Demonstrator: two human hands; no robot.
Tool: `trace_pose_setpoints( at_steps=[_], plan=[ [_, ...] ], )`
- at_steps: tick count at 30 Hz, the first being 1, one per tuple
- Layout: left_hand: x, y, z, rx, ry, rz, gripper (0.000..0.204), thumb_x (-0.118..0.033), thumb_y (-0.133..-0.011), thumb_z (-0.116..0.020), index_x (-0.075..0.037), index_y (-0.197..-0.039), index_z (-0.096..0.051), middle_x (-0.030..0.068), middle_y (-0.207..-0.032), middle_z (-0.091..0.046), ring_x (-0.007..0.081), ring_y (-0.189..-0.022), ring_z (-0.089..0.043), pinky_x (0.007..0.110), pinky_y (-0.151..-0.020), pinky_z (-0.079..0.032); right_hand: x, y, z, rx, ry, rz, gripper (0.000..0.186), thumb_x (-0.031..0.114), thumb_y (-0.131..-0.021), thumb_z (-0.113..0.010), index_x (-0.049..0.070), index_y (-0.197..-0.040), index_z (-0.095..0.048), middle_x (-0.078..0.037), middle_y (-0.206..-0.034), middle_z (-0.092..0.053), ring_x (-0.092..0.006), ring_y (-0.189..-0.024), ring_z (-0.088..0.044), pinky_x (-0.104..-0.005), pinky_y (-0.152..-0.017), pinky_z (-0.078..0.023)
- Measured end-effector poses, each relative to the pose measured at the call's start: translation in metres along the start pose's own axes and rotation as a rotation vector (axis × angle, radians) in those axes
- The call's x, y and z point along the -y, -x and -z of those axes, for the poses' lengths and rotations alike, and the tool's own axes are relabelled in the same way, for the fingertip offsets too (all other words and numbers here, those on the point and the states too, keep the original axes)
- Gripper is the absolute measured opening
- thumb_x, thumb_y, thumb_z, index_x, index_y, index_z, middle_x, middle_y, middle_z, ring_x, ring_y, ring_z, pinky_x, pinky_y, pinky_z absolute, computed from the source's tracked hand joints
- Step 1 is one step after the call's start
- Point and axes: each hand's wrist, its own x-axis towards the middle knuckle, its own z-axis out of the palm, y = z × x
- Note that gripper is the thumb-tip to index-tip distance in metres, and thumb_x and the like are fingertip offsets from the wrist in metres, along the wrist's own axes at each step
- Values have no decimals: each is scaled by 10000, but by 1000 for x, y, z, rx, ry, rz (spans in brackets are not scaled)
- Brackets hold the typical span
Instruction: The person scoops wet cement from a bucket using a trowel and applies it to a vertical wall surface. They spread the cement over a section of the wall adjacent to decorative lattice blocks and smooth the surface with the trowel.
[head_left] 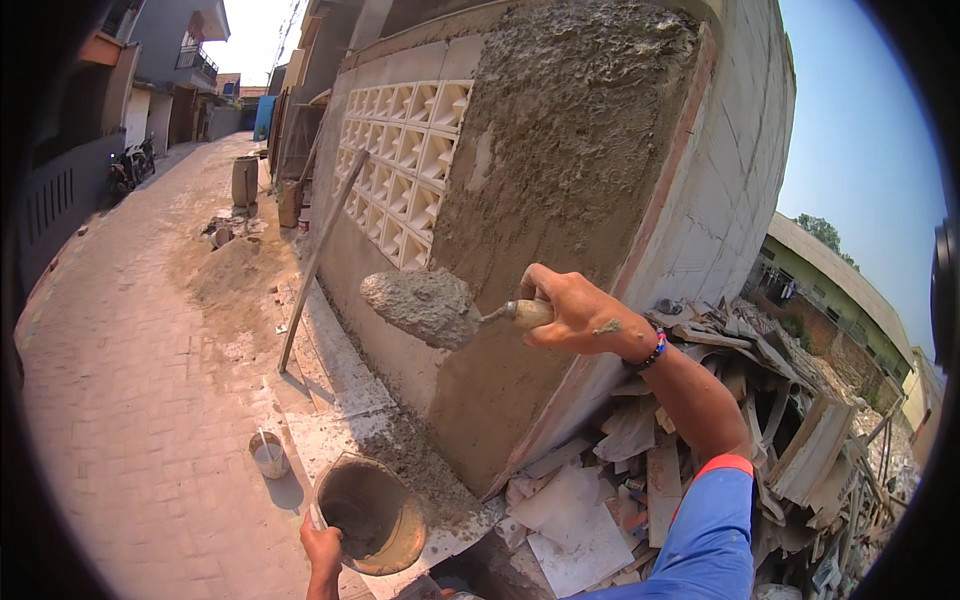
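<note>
My right hand is closed round the wooden handle of a trowel. A heap of wet grey mortar covers its blade, raised in front of the wall. Behind it, rough wet plaster coats the wall from top to bottom, right of a panel of cream vent blocks. Lower left, my left hand grips the rim of a bucket, which is tilted toward me with some mortar inside. How far the bucket rests on the ledge below I cannot tell.
A small pail with a stick in it stands on the paved lane. A wooden plank leans against the wall. Broken boards and rubble pile up at right. A sand heap and a drum lie farther along.
</note>
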Motion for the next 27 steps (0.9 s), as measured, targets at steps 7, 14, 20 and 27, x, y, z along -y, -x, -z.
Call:
trace_pose_setpoints(
  at_steps=[7,14,20,27],
  plan=[
    [-12,-18,-71,-129,-109,-76,635,143,-593,-497,28,-1213,-574,128,-1007,-672,239,-868,-654,329,-714,-513,-33,-94,154,-255,155,203,327,167,-757,-767,56,-987,-562,-48,-769,-589,-117,-585,-528,-284,-488,-414],
    [-39,-70,-152,-203,-166,4,343,-12,-696,-509,-21,-1028,-595,122,-877,-648,257,-761,-619,373,-651,-477,-75,-180,310,-537,568,714,233,252,-923,-626,26,-963,-669,-83,-731,-634,-133,-610,-587,-262,-569,-471],
    [-76,-69,-168,-274,-229,28,151,-144,-785,-519,-63,-870,-614,117,-765,-628,272,-670,-589,411,-596,-446,-89,-224,400,-601,758,687,274,285,-951,-580,51,-1024,-703,-116,-775,-649,-200,-683,-620,-319,-668,-500],
    [-29,-39,-109,-199,-700,-137,294,-298,-888,-531,-112,-686,-635,111,-635,-605,291,-564,-554,455,-532,-409,-255,-337,472,-1122,-187,-134,295,273,-884,-670,4,-782,-605,-65,-714,-612,-135,-652,-614,-313,-607,-533]
  ],
)
